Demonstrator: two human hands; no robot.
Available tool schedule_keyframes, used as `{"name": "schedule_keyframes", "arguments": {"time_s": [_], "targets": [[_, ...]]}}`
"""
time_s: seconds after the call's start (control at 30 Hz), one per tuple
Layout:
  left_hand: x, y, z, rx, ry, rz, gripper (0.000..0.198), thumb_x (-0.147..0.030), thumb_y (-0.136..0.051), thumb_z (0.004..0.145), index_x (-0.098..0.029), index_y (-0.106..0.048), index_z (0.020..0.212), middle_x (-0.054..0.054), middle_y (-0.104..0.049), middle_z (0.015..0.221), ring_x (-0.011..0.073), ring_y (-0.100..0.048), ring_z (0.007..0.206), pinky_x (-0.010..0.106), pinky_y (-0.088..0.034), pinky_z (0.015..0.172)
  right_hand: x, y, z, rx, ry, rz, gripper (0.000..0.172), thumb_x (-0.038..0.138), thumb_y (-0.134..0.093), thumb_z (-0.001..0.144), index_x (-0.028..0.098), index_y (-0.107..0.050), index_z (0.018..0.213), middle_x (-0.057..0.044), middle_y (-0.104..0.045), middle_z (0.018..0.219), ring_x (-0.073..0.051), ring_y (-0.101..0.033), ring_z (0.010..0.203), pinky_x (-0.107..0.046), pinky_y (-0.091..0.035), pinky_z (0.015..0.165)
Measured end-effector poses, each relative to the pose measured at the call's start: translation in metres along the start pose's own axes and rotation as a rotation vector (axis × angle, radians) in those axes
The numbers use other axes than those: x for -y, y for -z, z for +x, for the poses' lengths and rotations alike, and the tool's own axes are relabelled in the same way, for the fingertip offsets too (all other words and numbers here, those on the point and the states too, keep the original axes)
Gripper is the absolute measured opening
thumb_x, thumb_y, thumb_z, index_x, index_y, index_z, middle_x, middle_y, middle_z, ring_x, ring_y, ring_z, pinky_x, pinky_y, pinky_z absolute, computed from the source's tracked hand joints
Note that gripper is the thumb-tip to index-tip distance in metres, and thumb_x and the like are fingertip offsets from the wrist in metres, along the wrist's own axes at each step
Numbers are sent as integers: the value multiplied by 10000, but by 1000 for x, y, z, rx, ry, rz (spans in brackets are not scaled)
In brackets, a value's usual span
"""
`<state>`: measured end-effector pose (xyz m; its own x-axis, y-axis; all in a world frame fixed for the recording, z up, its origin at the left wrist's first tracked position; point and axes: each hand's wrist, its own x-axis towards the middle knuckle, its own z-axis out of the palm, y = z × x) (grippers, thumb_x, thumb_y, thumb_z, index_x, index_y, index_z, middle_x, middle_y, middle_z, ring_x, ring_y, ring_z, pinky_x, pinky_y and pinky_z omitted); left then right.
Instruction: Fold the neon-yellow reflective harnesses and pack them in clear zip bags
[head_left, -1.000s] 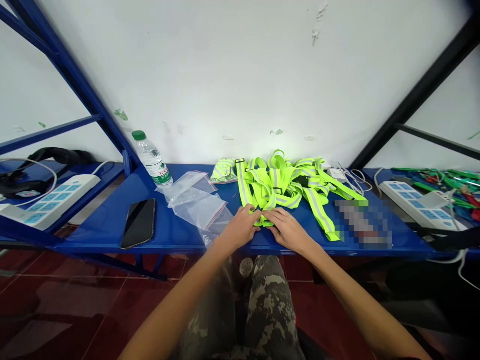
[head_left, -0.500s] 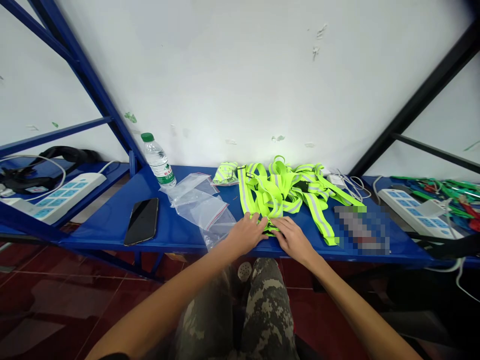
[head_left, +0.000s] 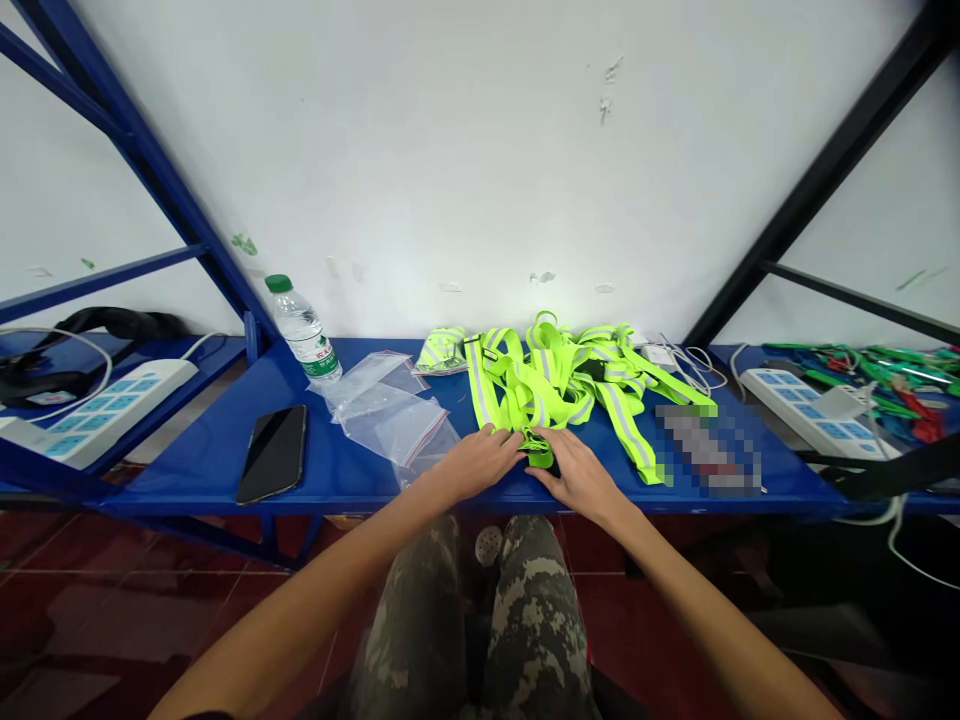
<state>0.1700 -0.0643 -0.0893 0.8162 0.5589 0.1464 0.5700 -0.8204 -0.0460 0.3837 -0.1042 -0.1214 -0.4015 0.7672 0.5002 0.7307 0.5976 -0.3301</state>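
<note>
Left hand point(head_left: 489, 462): pinching the left side of the folded neon-yellow reflective strap point(head_left: 537, 446), near the front of the blue bench point(head_left: 206, 430).
Right hand point(head_left: 576, 470): thumb and fingers clasping its right side.
Strap pile point(head_left: 551, 388): loosely looped, just behind both hands.
Zip-lock bags point(head_left: 390, 420): overlapping, left of the pile.

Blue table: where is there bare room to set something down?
Bare patches lie left of the phone and between it and the clear bags. Crowded: the middle, where yellow-green straps heap beyond the left hand and right hand.
</note>
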Motion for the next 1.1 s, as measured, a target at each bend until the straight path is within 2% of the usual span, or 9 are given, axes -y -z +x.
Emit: {"name": "schedule_keyframes", "arguments": {"time_s": [0.13,0.33,0.5,0.6,0.67,0.77,0.87,0.97,1.1], "targets": [[11,5,3,-7,21,-136,402,-381,-254,1035,-135,-553,1144,113,-660,1022,226,-616,960,354,-456,880,-1,-5,9,12,-22,6,497,313,-587,896,167,-455,1352,-159,-623,1252,-306,-593,1162,-478,-504,975],[22,14,5,-59,122,-457,414,-397,-253,1036,-182,-606,1068,71,-635,1008,174,-589,990,301,-447,908,-1,-14,19,-47,-227,109,357,412,-538,929,174,-551,1195,-111,-712,1045,-265,-681,940,-369,-517,825],[7,1,0,-240,399,-398,555,-637,-458,905,-159,-591,1155,102,-603,1110,229,-566,1081,352,-442,959,-3,-16,26,22,-337,198,311,441,-487,936,190,-575,1098,-32,-691,814,-204,-642,696,-290,-465,667],[-3,-9,6,-307,510,-329,505,-570,-436,946,-156,-573,1201,111,-629,1102,238,-578,1056,361,-444,932,-1,-19,30,10,-378,220,324,480,-486,926,191,-589,1030,-18,-660,777,-191,-609,683,-271,-436,633],[-5,-13,13,-321,522,-295,422,-494,-398,985,-173,-597,1175,104,-656,1078,230,-590,1018,355,-444,898,1,-21,32,-23,-408,220,353,514,-516,903,183,-598,997,-17,-647,770,-185,-585,673,-269,-423,622],[-1,-16,20,-314,505,-281,409,-448,-356,1008,-175,-661,1010,94,-690,952,216,-607,940,333,-437,844,0,-11,37,17,-390,261,397,552,-518,894,171,-629,901,-10,-627,724,-175,-563,654,-263,-413,603],[6,-17,22,-322,528,-312,468,-450,-332,1014,-165,-670,858,84,-674,808,196,-614,824,309,-425,781,-10,12,54,41,-388,239,514,559,-373,959,168,-658,783,-24,-628,671,-186,-586,657,-265,-421,599],[12,-16,21,-323,515,-349,487,-440,-324,1018,-168,-660,794,80,-663,777,186,-613,785,300,-415,758,-22,29,88,-108,-446,-42,521,555,-386,957,143,-697,884,-99,-703,832,-229,-645,797,-297,-456,710],[17,-16,21,-295,483,-372,421,-391,-334,1022,-167,-663,882,83,-704,901,199,-630,915,310,-413,827,-31,25,143,259,-531,-295,498,605,-593,813,129,-681,927,-174,-715,952,-293,-671,899,-336,-481,728]]}}
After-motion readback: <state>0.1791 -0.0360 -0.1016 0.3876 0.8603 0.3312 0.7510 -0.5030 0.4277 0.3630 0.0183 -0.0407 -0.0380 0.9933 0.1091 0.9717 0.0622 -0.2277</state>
